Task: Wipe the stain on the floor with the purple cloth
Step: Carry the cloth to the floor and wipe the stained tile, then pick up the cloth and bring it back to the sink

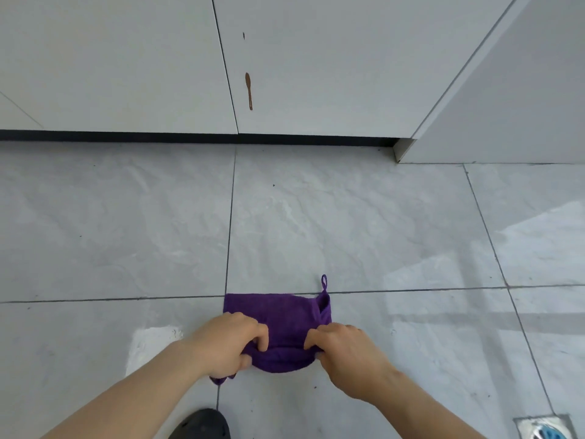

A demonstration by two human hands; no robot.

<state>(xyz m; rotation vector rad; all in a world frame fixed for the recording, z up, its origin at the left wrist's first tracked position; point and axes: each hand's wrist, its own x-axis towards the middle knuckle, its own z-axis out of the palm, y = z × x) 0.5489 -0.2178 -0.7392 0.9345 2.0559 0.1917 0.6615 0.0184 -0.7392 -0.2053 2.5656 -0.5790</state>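
The purple cloth [285, 324] lies on the grey tiled floor [364, 236], its hanging loop sticking up at the far right corner. My left hand [226, 345] pinches the cloth's near left edge. At the near right edge my right hand [345, 351] does the same, and the fabric bunches between them. A brown drip stain [248, 90] runs down the white cabinet panel beyond, with a small brown speck [243, 35] above it. No stain shows on the bare floor; the part under the cloth is hidden.
White cabinet fronts [110, 64] stand ahead over a black toe-kick [190, 136]. A white wall corner [506, 115] juts in at right. A metal floor drain [543, 427] sits at bottom right. My black shoe [202, 424] is at the bottom edge.
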